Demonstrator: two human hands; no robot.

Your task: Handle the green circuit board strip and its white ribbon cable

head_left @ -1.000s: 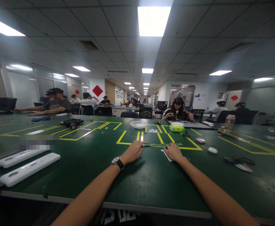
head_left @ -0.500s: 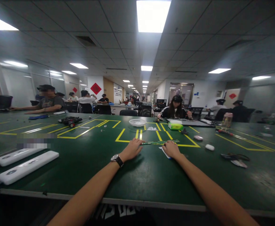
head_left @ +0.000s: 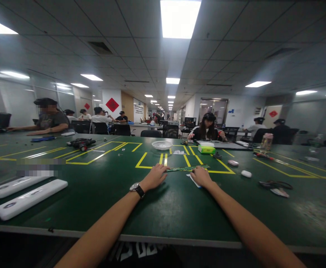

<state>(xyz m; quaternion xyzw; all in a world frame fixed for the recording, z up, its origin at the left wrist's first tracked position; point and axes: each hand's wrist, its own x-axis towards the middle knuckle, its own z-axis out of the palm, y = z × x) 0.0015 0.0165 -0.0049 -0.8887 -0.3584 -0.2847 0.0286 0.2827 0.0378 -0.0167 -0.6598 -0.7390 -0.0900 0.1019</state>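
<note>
A long, thin strip (head_left: 178,169), greenish and see-through or shiny like a ruler, lies across the space between my hands, just in front of the yellow tape lines. My left hand (head_left: 154,176), with a watch on the wrist, has its fingertips closed at the strip's left end. Curled over the strip's right part is my right hand (head_left: 202,176); its right end shows beyond the fingers. A small white and blue piece (head_left: 194,181) lies partly under the right hand. Exactly how the fingertips grip is too small to see.
Beyond the hands stand a white basket (head_left: 162,145) and a green tissue pack (head_left: 206,149). To the right lie a white case (head_left: 246,174) and a dark cable bundle (head_left: 276,185). White power strips (head_left: 30,199) lie left. A co-worker (head_left: 207,128) sits opposite.
The view has shifted slightly, so everything sits a little further left. Both hands stay at the strip with almost no movement. The co-worker opposite has shifted their head and hands a little.
</note>
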